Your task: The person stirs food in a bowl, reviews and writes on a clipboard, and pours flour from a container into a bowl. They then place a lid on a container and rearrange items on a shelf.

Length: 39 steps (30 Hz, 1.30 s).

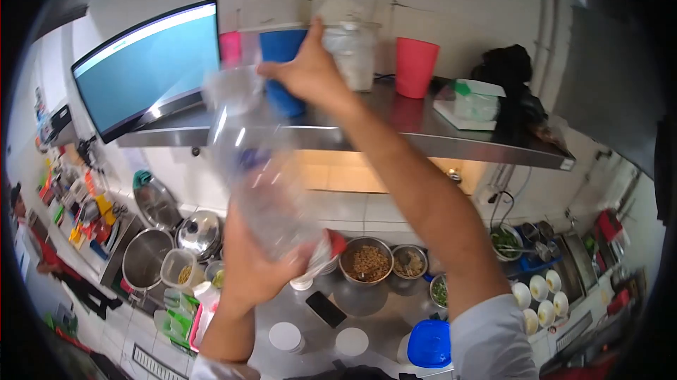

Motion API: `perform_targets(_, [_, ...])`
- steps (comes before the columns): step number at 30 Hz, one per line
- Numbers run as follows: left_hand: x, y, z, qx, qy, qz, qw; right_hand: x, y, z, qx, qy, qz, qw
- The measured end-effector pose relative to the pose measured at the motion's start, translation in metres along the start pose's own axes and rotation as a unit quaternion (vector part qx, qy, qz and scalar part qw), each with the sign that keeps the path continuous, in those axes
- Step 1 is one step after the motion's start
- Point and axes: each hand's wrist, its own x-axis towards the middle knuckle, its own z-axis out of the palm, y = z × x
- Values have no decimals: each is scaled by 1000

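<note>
Blurred by motion, a clear plastic bottle (261, 161) is held up in front of the steel shelf, its top tilted to the left. My left hand (264, 260) is wrapped round its lower part. My right hand (310, 73) is raised at a blue cup (284, 91) on the shelf, thumb and fingers around the cup's upper part. A pink cup (416, 67) stands farther right on the same shelf.
A monitor (151, 69) stands at the shelf's left, a white scale (465, 115) at its right. Below are bowls of food (367, 263), a phone (326, 309), a blue-lidded container (429, 344) and white lids (285, 336). Another person (53, 260) is at far left.
</note>
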Motion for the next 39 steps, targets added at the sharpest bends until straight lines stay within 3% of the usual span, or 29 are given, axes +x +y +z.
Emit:
perform_targets(1, [-18, -14, -8, 25, 20, -22, 999, -2, -9, 4, -19, -14, 67, 997])
perform_targets(4, [-66, -74, -39, 15, 49, -144, 988, -7, -5, -2, -18, 20, 50, 998])
perform_targets(7, [-117, -151, -67, -12, 74, -206, 976, -12, 14, -30, -47, 50, 37, 997])
perform_targets(10, [-178, -234, -106, 68, 23, -261, 963, -30, 23, -82, -57, 65, 30, 996])
perform_targets(13, [-218, -269, -126, 145, -15, -292, 945, -43, 42, -128, -66, 100, 33, 992])
perform_targets(16, [-245, -287, -128, 144, 28, -283, 948, -51, 54, -158, -85, 128, 57, 986])
perform_targets(19, [-278, -324, -131, 168, 71, -325, 928, -55, 81, -166, -342, 242, -93, 903])
perform_targets(22, [-296, -330, -126, 244, 83, -352, 900, -64, 27, -122, -362, 301, -286, 835])
perform_targets(23, [-302, -331, -125, 255, 72, -349, 899, -55, 32, -108, -294, 265, -300, 868])
perform_targets(26, [-323, -338, -127, 269, 55, -349, 896, -4, 44, -83, -452, 86, -280, 842])
perform_targets(29, [-340, -350, -127, 231, 88, -362, 899, 54, 62, -73, -582, 104, -291, 752])
perform_targets(32, [-347, -348, -130, 212, 108, -392, 889, 85, 59, -73, -625, 59, -268, 731])
perform_targets(33, [-351, -347, -130, 270, 111, -290, 911, 88, 58, -73, -629, 50, -284, 722])
perform_targets(36, [-325, -288, -117, 426, 182, -155, 873, 88, 53, -78, -651, 41, -328, 683])
perform_targets(37, [-305, -266, -107, 408, 209, -81, 885, 84, 50, -77, -659, 44, -343, 667])
perform_targets(39, [-240, -230, -92, 322, 141, 38, 936, 72, 35, -72, -674, 38, -351, 649])
